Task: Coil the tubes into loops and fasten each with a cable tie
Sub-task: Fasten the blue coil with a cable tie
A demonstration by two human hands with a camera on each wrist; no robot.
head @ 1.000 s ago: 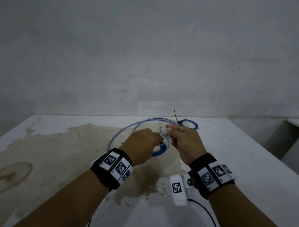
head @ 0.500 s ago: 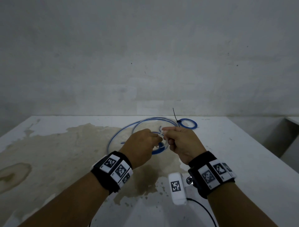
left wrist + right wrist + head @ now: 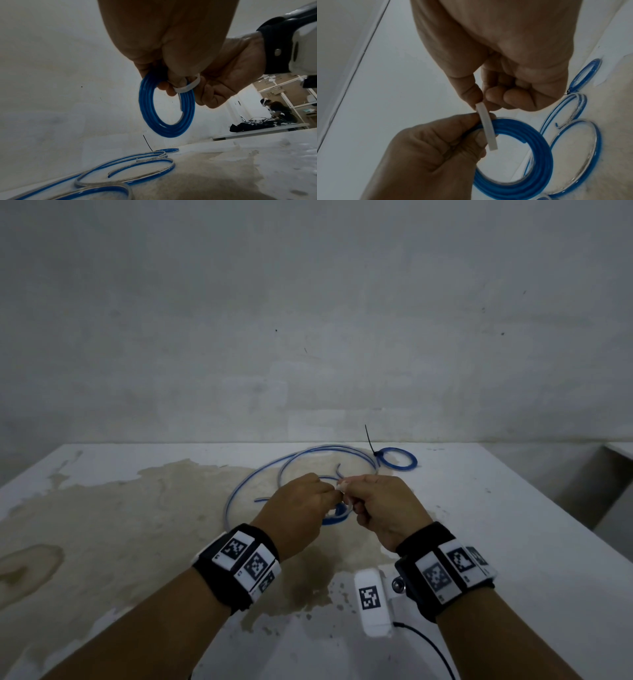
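My left hand grips a small blue tube coil of several turns, held upright above the table. A white cable tie wraps over the coil's top, next to my left thumb. My right hand pinches the tie's upper end between thumb and forefinger, its other fingers curled. The tie's free end hangs inside the loop. Only the lower arc of the coil shows in the head view, below my knuckles. Loose blue tubes lie in wide curves on the table beyond my hands.
A small blue coil fastened with a black cable tie lies near the table's far edge by the wall. The stained white table drops off at the right. A person works at a distant table.
Both hands have drawn closer together and shifted slightly left. My right fingertips now meet the left ones at the white tie, and less of the coil shows below them.
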